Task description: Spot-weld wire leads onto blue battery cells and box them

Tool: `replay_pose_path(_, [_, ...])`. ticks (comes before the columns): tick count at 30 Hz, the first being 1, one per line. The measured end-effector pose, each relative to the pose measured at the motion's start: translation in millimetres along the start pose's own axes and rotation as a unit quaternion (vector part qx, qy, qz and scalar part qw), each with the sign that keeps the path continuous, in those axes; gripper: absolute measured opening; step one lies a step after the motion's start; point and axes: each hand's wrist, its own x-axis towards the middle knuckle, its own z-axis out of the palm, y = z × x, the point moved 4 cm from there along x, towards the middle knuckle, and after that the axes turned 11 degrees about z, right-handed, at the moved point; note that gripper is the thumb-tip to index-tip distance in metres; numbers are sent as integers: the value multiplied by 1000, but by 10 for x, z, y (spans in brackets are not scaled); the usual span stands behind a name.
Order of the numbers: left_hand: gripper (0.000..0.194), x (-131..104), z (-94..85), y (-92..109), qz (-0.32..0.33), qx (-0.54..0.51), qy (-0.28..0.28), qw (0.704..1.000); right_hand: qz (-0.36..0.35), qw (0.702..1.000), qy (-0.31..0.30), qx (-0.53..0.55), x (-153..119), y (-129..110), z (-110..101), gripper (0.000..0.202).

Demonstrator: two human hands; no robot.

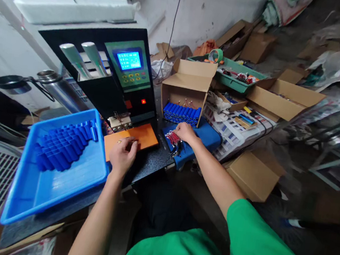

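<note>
My left hand [123, 155] rests on the orange board [146, 136] below the welding head of the black machine [105, 94], its fingers curled; whatever they may hold is hidden. My right hand [185, 132] is closed at the top of a bundle of red and black wires [175, 141] on the blue cloth [207, 141]; what is between the fingertips is too small to make out. Just behind that hand, an open cardboard box [193, 70] holds blue cylindrical cells [182, 112]. More blue cells [64, 147] stand grouped in the blue tray [53, 204] at the left.
A steel flask [65, 90] stands behind the blue tray. A green tray [238, 84] with tape and parts, and an open carton [282, 96], sit at the back right. Another carton [253, 174] lies below the table's right side.
</note>
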Motion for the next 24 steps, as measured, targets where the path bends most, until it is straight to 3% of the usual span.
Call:
replay_pose_path(9, [28,-3,14,41,0,9,1,1000,11,1000,16,-13,-128,103,116,14])
replay_pose_path(18, [28,-12,27,18,-7,4,0,1000,6,987,46,154,31,352,184,14])
replay_pose_path(24, [28,-14,20,29,-2,-5,8,1000,7,964,11,265,134,467,243,20])
